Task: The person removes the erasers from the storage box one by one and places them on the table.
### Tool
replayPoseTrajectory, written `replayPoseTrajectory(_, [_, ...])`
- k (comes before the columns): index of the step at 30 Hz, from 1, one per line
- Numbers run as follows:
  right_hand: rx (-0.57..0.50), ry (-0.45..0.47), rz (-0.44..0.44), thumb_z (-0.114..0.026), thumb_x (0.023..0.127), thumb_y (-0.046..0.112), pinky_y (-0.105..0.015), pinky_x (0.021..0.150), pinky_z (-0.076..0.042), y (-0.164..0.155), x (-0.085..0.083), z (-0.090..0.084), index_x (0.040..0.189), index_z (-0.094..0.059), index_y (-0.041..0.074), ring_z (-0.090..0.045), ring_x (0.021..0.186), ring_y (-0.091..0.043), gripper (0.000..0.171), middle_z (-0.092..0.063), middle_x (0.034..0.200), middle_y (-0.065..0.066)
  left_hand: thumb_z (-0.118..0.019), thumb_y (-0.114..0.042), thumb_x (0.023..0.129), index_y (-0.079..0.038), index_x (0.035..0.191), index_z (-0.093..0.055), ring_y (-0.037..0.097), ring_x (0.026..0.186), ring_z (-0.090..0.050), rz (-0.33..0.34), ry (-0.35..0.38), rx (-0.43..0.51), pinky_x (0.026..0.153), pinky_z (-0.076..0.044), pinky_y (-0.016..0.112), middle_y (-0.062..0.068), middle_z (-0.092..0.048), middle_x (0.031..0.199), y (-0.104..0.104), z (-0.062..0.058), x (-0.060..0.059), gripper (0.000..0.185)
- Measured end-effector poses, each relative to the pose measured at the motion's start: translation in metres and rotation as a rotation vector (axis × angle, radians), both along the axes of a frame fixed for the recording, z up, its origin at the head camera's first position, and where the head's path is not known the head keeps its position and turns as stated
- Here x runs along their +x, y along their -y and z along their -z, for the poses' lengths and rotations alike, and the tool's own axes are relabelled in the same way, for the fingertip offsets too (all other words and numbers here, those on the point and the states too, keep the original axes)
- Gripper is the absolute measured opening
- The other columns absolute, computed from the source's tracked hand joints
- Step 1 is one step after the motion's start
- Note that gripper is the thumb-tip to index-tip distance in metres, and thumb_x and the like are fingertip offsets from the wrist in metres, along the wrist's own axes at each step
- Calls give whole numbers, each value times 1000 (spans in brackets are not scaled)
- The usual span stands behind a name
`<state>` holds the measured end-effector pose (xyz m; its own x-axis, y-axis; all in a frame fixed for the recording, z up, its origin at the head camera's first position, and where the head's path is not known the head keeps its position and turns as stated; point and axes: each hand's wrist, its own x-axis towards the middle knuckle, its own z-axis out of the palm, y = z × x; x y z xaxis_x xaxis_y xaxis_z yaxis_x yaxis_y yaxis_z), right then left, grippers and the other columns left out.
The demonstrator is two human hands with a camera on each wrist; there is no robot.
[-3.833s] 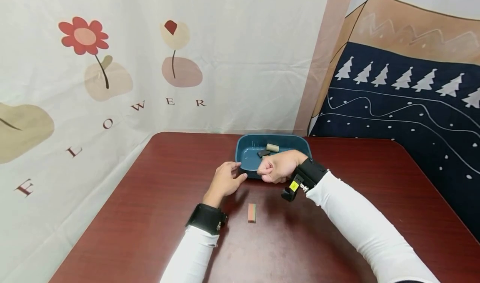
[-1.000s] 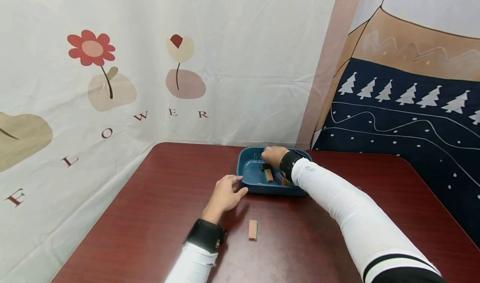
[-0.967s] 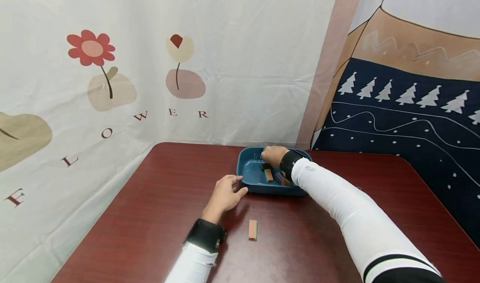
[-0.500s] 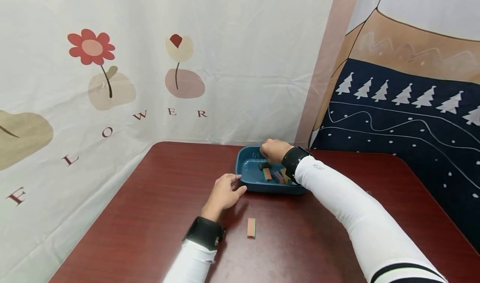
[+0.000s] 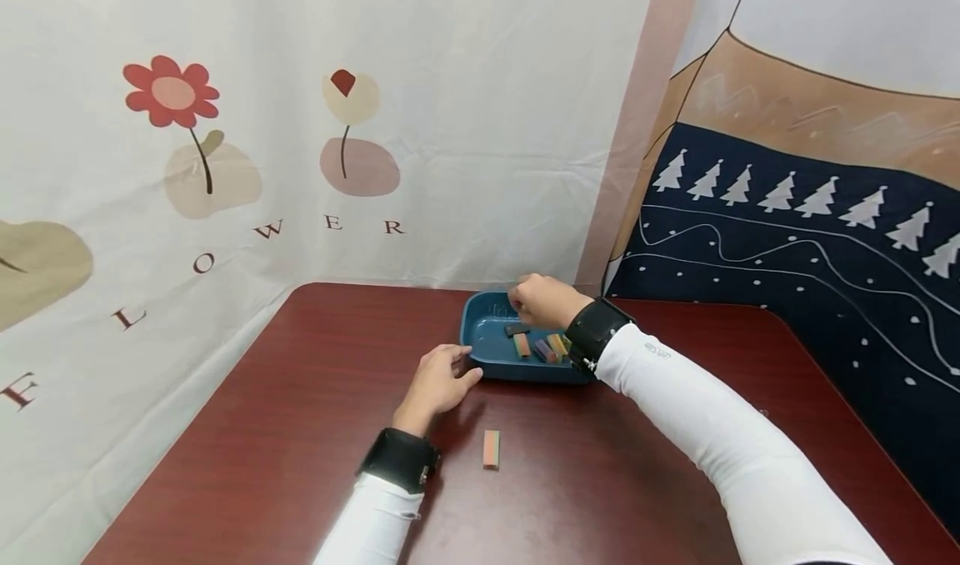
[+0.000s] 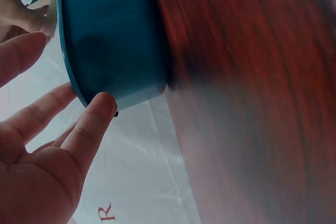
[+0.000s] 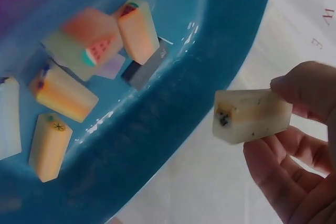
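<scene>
My right hand (image 5: 551, 300) is over the back of a blue plastic bin (image 5: 525, 371). In the right wrist view it pinches a cream block-shaped eraser (image 7: 249, 115) with a dark fruit print on its end, clear of the bin floor. Several fruit-print erasers lie in the bin, among them an orange one (image 5: 521, 346), a purple one (image 5: 545, 351) and a yellow one (image 7: 51, 148). A dark grey block (image 7: 142, 69) lies there too. My left hand (image 5: 437, 384) has its fingers extended against the bin's near left corner.
An orange-and-green eraser (image 5: 491, 450) lies on the reddish-brown table (image 5: 337, 357), in front of the bin. Behind the table hang a white flower-print curtain (image 5: 465, 198) and a dark blue tree-print cloth (image 5: 787, 240).
My right hand moved from the bin's front to its back, reached inside, then rose slightly with the cream eraser. My left hand stayed by the corner. The head view shifted a little.
</scene>
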<state>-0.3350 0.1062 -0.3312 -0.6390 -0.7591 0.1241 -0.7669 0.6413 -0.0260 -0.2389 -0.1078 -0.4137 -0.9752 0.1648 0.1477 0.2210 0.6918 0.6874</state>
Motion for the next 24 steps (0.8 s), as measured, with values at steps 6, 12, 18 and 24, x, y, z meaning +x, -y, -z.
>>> replayPoseTrajectory(6, [-14,11,12,-63,88,4,-25,58,-45,0,16,1,85,-68,8,-50,66,-13,7,-52,81,-3,-69,-23,91,-1,131,-60,27,109,-63,-1,2,-1,92,-51,41,18,-54,132,5,4,-3,46])
replayPoseTrajectory(12, [-51,26,50,-61,91,6,-24,60,-50,5,32,4,90,-70,6,-55,67,-12,8,-53,83,-5,-69,-22,91,-1,132,-59,28,110,-62,-14,12,-10,93,-50,42,18,-52,134,11,3,-3,47])
replayPoseTrajectory(18, [-96,-9,96,-61,91,5,-20,53,-44,6,46,11,90,-71,6,-49,60,-10,10,-50,78,-3,-69,-24,91,-2,134,-58,28,112,-61,-20,32,-6,95,-49,43,17,-51,135,10,2,-6,50])
replayPoseTrajectory(24, [-164,-99,118,-62,89,6,-21,49,-38,0,61,21,76,-68,9,-44,59,-11,14,-47,70,-1,-69,-23,91,-2,134,-58,28,112,-61,-3,23,7,95,-49,43,18,-51,135,3,3,-7,49])
